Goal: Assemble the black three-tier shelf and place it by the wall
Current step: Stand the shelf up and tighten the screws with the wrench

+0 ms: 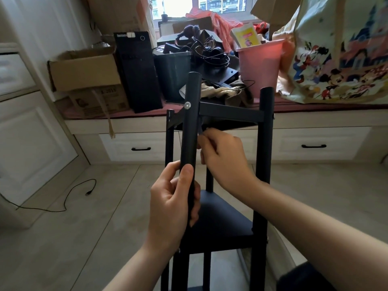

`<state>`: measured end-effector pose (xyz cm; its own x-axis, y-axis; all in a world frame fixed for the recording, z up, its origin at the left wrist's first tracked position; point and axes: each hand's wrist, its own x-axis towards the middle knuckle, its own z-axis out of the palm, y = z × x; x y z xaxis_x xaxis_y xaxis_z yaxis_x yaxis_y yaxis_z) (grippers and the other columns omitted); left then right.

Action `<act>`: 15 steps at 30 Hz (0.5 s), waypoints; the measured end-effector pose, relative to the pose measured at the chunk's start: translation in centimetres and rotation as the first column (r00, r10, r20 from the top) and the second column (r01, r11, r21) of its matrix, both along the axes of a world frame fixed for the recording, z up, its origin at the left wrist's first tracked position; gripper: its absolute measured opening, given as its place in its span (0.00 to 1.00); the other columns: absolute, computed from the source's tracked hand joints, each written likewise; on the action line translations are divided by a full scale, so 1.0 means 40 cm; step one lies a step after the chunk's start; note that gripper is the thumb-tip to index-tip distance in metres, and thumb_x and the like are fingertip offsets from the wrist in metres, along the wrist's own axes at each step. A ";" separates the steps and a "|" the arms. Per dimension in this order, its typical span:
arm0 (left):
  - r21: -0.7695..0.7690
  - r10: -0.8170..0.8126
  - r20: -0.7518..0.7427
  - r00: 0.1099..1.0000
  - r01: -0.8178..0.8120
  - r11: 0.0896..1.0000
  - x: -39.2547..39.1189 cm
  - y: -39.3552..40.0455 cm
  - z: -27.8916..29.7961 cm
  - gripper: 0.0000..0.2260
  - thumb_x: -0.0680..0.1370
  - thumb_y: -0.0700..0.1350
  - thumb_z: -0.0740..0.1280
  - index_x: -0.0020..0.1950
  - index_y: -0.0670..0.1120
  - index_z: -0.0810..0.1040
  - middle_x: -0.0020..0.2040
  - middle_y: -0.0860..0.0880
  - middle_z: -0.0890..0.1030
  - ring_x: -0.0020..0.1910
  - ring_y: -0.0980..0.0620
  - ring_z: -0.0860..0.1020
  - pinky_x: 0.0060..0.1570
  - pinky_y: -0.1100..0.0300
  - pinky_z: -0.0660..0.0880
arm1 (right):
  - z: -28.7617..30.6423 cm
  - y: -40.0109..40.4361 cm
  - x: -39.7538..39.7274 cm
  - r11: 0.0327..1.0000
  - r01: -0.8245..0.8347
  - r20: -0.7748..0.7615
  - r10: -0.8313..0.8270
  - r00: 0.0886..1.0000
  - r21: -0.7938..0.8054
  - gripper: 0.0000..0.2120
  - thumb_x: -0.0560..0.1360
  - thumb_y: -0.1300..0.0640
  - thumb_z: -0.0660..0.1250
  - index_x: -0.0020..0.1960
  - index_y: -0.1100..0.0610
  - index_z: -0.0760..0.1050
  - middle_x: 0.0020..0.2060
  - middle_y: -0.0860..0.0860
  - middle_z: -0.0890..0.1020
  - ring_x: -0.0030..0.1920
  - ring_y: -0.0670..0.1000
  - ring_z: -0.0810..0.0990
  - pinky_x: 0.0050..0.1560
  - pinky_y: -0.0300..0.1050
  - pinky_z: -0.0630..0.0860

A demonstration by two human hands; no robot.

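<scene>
The black shelf (220,217) stands on the floor before the window seat, its near post (190,131) gripped by the left hand (174,204) while the right hand (222,154) pinches something small, likely a tool, just under the top tier (228,112); a slip could leave that joint loose.

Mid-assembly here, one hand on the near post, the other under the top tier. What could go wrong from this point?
1. The right hand works close under the top tier beside the near post; fingers could get pinched there.
2. Only the left hand steadies the shelf by that post; a hard twist may tip the frame.
3. The screw could seat crooked if the post shifts.
</scene>
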<state>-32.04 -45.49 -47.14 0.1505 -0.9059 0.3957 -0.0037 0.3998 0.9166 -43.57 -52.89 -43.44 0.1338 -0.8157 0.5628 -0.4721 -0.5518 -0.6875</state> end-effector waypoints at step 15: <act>0.001 -0.027 0.002 1.000 0.027 1.000 -0.018 -0.003 0.001 0.11 0.80 0.55 0.62 0.43 0.49 0.75 0.29 0.46 0.75 0.20 0.50 0.68 0.19 0.62 0.66 | 0.039 0.012 -0.063 0.999 0.033 0.063 -0.030 0.998 -0.043 0.10 0.81 0.59 0.64 0.43 0.60 0.80 0.33 0.46 0.79 0.35 0.42 0.78 0.34 0.32 0.71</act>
<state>-32.77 -45.61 -47.10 0.1255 -0.9098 0.3955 0.0048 0.3992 0.9168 -46.10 -52.40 -41.86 0.0721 -0.7931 0.6049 -0.4467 -0.5679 -0.6913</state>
